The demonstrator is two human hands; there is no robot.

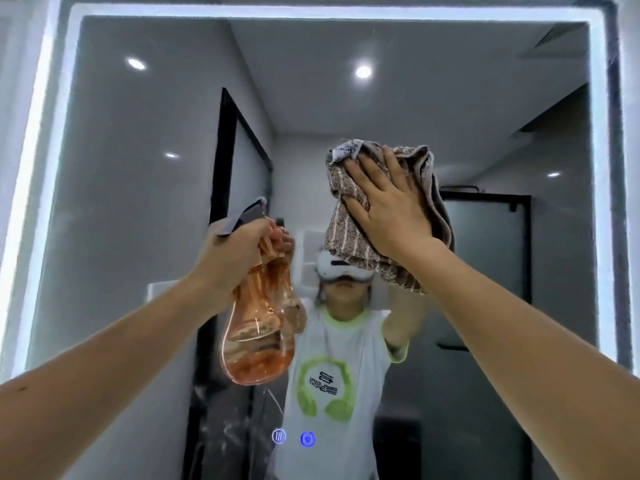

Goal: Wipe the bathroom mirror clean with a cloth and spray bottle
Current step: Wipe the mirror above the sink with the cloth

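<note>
A large bathroom mirror (138,202) with a lit white border fills the view. My right hand (388,206) lies flat with straight, spread fingers on a brown striped cloth (349,220), pressing it against the glass right of centre. My left hand (239,251) grips the neck of a clear orange spray bottle (256,337), held up in front of the mirror at centre left; its grey spray head (246,216) sticks out above my fist. The bottle holds a little liquid at its bottom.
The glass reflects a person in a white and green shirt wearing a white headset, dark door frames and ceiling lights. Two small blue touch icons (293,438) glow low on the mirror. Faint streaks show at the lower left of the glass.
</note>
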